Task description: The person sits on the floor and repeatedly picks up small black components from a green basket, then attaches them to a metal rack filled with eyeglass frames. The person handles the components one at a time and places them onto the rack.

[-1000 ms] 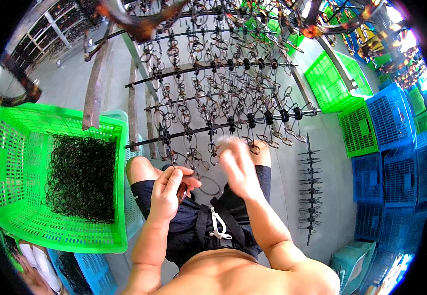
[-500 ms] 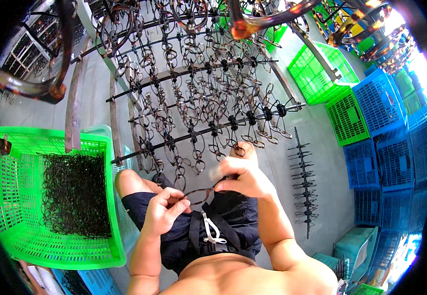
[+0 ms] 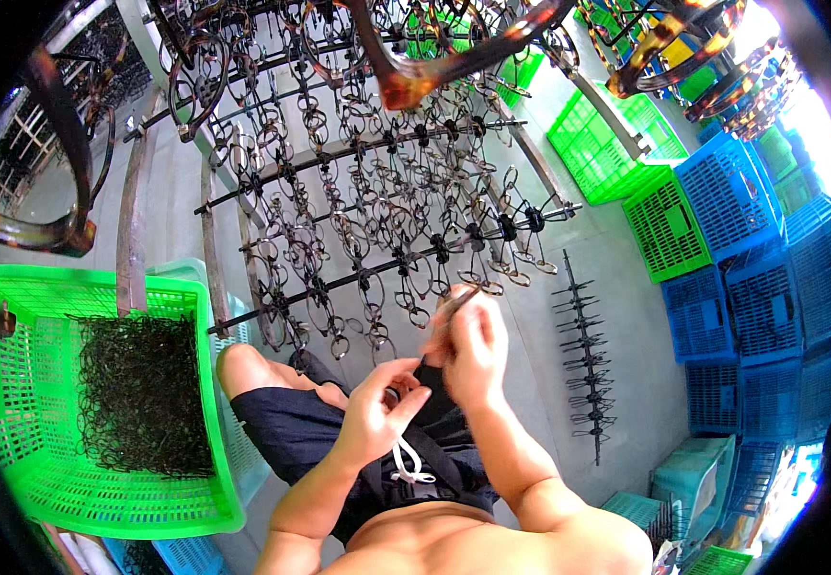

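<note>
My left hand is closed, its fingertips pinching a dark eyeglass frame above my lap. Just beyond it, my right hand is curled round the frame's other end and slightly smeared by motion. A thin dark strip sticks up past the right fingertips, and the fingers hide most of the frame. Right in front of my hands stands a rack of black bars, from which many tortoiseshell eyeglass frames hang in chains. Other frames, such as a large brown one, hang very close at the top.
On my left a green crate holds a heap of dark wiry pieces. A spiked black rod lies on the grey floor to my right. Beyond it are stacked blue crates and a green crate.
The eyeglass frame, stretched level between my hands before, is now turned and mostly covered by fingers. My left hand has shifted right and my right hand is tilted upward. The whole view has shifted slightly.
</note>
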Motion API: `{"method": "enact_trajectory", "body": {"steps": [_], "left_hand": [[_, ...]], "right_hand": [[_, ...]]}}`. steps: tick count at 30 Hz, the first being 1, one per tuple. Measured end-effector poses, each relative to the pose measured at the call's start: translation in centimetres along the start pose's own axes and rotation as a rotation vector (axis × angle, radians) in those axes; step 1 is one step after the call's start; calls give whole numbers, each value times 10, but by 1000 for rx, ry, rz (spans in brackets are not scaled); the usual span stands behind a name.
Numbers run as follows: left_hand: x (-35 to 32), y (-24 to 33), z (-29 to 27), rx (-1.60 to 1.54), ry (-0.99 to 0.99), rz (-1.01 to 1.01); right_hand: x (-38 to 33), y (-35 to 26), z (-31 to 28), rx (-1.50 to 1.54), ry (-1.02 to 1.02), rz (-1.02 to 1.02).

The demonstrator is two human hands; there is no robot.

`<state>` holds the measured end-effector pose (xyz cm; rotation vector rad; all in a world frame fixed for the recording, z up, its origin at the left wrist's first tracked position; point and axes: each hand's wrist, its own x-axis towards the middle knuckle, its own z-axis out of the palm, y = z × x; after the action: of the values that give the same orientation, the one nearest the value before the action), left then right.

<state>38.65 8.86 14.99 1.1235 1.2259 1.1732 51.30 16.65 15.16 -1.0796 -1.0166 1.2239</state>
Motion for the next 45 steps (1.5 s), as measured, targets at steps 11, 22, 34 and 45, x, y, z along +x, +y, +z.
{"method": "enact_trajectory", "body": {"steps": [11,22,34,45], "left_hand": [[-37,-16,-51,-283,43,6],[2,27,-59,-357,297,-241],[38,14,-32,-429,197,-71],[-27,-96,-364,934,963,-322]], "right_hand": [[104,25,-19,-136,89,166],[114,37,-19,-191,121,78],[-5,-37,2,-13,-665,499],[130,13,-65,-228,216,80]]}}
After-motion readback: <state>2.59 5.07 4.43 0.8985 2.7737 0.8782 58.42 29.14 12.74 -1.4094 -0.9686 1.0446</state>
